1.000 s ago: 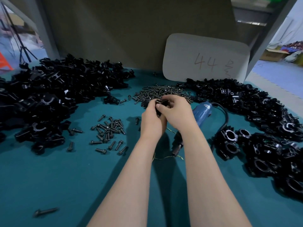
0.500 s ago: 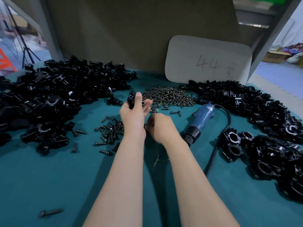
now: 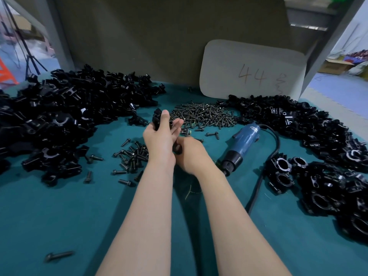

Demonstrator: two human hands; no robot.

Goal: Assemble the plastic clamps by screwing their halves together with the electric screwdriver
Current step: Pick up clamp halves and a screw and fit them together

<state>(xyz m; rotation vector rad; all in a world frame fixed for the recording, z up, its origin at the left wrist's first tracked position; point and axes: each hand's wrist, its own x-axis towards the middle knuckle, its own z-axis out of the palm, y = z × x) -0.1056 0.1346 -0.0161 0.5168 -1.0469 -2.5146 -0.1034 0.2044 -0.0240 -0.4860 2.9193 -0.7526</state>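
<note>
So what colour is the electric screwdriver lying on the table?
The electric screwdriver has a blue body and black front end, clearest in the head view.

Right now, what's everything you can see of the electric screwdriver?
The electric screwdriver has a blue plastic-looking body with a black collar and nose. It lies unheld on its side on the teal table, with its nose toward the wearer. A black cable leaves its far end and loops back toward the wearer.
</note>
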